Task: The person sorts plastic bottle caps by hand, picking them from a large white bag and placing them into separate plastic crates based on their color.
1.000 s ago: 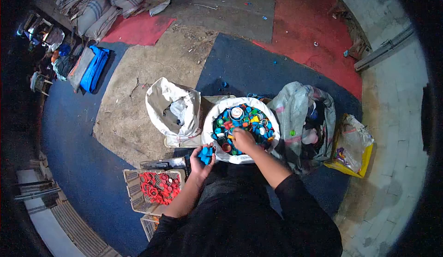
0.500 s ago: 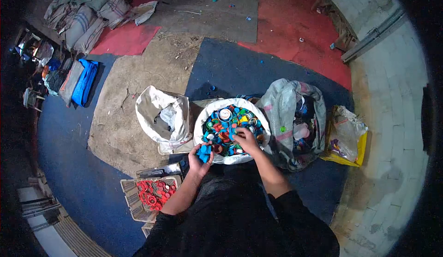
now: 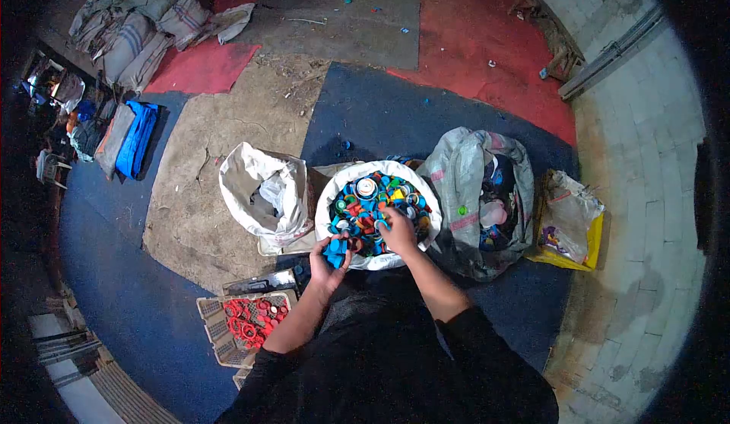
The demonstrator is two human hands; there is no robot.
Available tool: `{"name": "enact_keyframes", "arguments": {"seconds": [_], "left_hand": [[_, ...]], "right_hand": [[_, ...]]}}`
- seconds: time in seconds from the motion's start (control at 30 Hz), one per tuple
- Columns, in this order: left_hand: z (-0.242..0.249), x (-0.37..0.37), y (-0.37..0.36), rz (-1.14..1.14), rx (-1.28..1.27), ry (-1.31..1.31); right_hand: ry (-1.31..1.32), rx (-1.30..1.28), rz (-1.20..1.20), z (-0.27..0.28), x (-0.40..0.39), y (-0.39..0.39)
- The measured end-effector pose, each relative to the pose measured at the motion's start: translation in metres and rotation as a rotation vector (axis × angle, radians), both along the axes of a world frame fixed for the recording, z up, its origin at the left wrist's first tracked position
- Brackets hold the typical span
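Note:
An open white sack [image 3: 325, 209] in front of me is full of plastic bottle caps [image 3: 360, 209] in blue, red, green, white and yellow. At its near left rim, my left hand [image 3: 328, 270] is closed around several blue bottle caps [image 3: 335, 250], palm up. My right hand [image 3: 400, 235] reaches over the sack's right half, its fingers bent in a pinch among the caps. A bit of blue, apparently a cap, shows at those fingertips; the fingers partly cover it.
Left stands another white sack [image 3: 242, 203] with pale plastic inside. Right are a grey sack [image 3: 452, 188] of mixed items and a yellow bag [image 3: 592, 247] by the wall. A crate [image 3: 215, 331] holding red plastic pieces [image 3: 255, 323] sits at lower left.
My right hand has shifted slightly within the sack, and its fingers have drawn in. My left hand stays at the rim with the blue caps. The view has moved slightly.

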State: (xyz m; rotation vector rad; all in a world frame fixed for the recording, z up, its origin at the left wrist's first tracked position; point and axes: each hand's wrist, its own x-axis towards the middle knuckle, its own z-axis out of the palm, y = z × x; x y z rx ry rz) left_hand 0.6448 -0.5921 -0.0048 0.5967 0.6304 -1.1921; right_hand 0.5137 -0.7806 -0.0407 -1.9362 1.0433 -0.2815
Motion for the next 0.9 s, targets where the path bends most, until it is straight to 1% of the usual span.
{"name": "enact_keyframes", "arguments": {"seconds": [0.03, 0.1, 0.2, 0.27, 0.3, 0.33, 0.43, 0.47, 0.57, 0.6, 0.7, 0.73, 0.83, 0.87, 0.9], "left_hand": [[-0.001, 0.000, 0.001, 0.001, 0.002, -0.001], [0.000, -0.001, 0.003, -0.010, 0.014, -0.006], [0.008, -0.002, 0.005, -0.019, 0.037, -0.019], [0.013, -0.001, 0.007, -0.012, 0.051, -0.028], [0.014, -0.001, 0.009, -0.003, 0.058, -0.033], [0.015, -0.001, 0.010, 0.006, 0.065, -0.036], [0.012, 0.001, 0.014, 0.022, 0.059, -0.012], [0.007, 0.002, 0.016, 0.024, 0.015, -0.001], [0.009, 0.000, 0.012, 0.023, 0.028, -0.010], [0.008, 0.000, 0.010, 0.014, 0.017, -0.008], [0.007, -0.001, 0.000, -0.019, -0.031, -0.001], [0.010, -0.002, -0.004, -0.032, -0.056, 0.002], [0.016, -0.006, -0.016, -0.073, -0.111, -0.005], [0.013, -0.007, -0.021, -0.079, -0.120, -0.010], [0.014, -0.008, -0.026, -0.084, -0.129, -0.016]], "right_hand": [[-0.053, -0.178, 0.103, -0.003, 0.007, -0.001], [0.130, -0.454, 0.271, -0.003, 0.018, -0.001], [0.295, -0.569, 0.405, -0.031, 0.024, -0.007], [0.315, -0.564, 0.420, -0.047, 0.026, -0.012], [0.325, -0.563, 0.429, -0.045, 0.027, -0.014], [0.234, -0.570, 0.417, -0.043, 0.024, -0.016], [-0.111, -0.312, 0.185, -0.029, 0.019, -0.016], [-0.109, -0.109, 0.118, -0.022, 0.014, -0.017], [-0.233, 0.122, -0.045, -0.017, 0.002, -0.013], [-0.344, 0.179, -0.014, 0.002, -0.002, -0.012], [-0.432, 0.416, -0.135, -0.007, -0.015, -0.006], [-0.494, 0.489, -0.153, 0.007, -0.017, -0.001], [-0.720, 1.008, -0.176, 0.047, -0.021, 0.003], [-0.730, 1.004, -0.128, 0.044, -0.023, 0.004], [-0.761, 1.048, -0.139, 0.045, -0.023, 0.005]]}}
